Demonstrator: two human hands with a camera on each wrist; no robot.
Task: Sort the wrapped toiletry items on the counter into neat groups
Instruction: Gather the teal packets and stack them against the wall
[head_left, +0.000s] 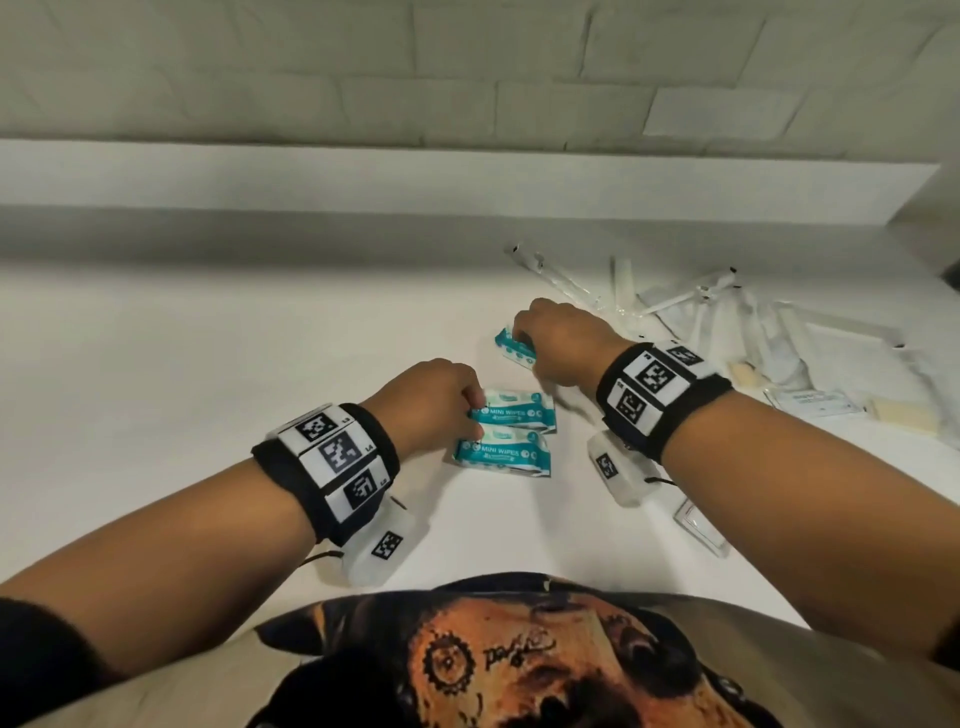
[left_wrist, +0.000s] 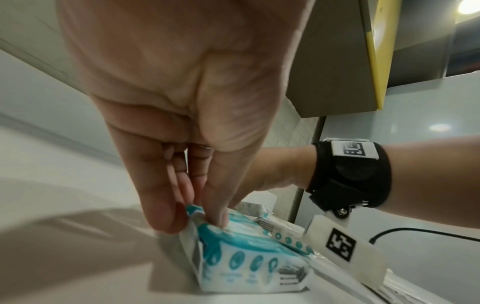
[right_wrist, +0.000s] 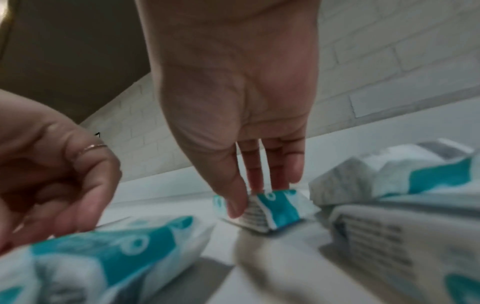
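Two teal-and-white mini wipes packs lie side by side on the white counter (head_left: 260, 364), one farther (head_left: 517, 410) and one nearer (head_left: 504, 454). My left hand (head_left: 475, 418) is at their left ends. In the left wrist view its thumb and fingers (left_wrist: 200, 220) pinch the end of one pack (left_wrist: 246, 263), with the other pack (left_wrist: 285, 236) just beyond. A third wipes pack (head_left: 514, 351) sits farther back. My right hand (head_left: 519, 338) pinches it between thumb and fingers (right_wrist: 249, 203), the pack (right_wrist: 275, 209) tilted up on the counter.
Several clear-wrapped toothbrush-like sticks (head_left: 675, 301) lie scattered at the back right. Pale soap bars (head_left: 904, 413), a white sachet (head_left: 810, 402) and a clear flat packet (head_left: 698, 525) lie on the right. A raised ledge (head_left: 363, 176) and tiled wall bound the back.
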